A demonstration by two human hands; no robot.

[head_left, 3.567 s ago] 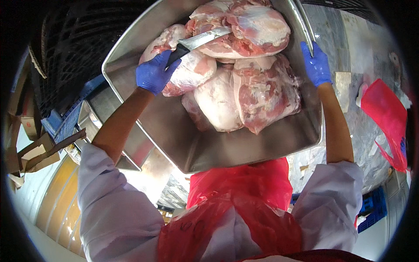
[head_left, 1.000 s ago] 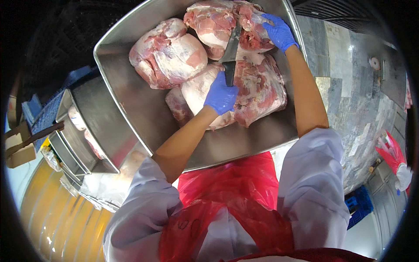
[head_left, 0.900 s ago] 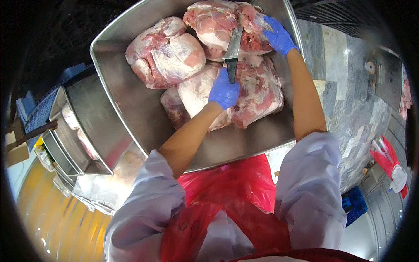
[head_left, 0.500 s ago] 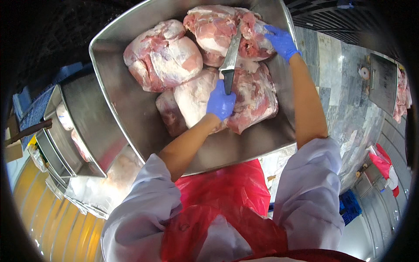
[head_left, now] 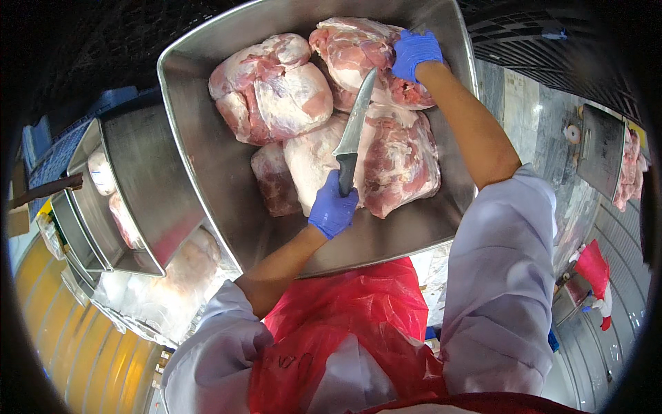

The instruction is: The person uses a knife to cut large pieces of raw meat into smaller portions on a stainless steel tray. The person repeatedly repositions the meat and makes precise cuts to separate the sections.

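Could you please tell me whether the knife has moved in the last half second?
Yes: judged against the steel bin, the knife in the left hand has moved toward the near rim and slightly left.

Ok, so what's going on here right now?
A person in blue gloves is handling raw meat in a deep metal tub. The left hand grips a knife by its black handle, blade pointing away from the person; whether it touches the meat is unclear. The right hand is on the far right meat piece. Other large pieces lie beside and nearer.
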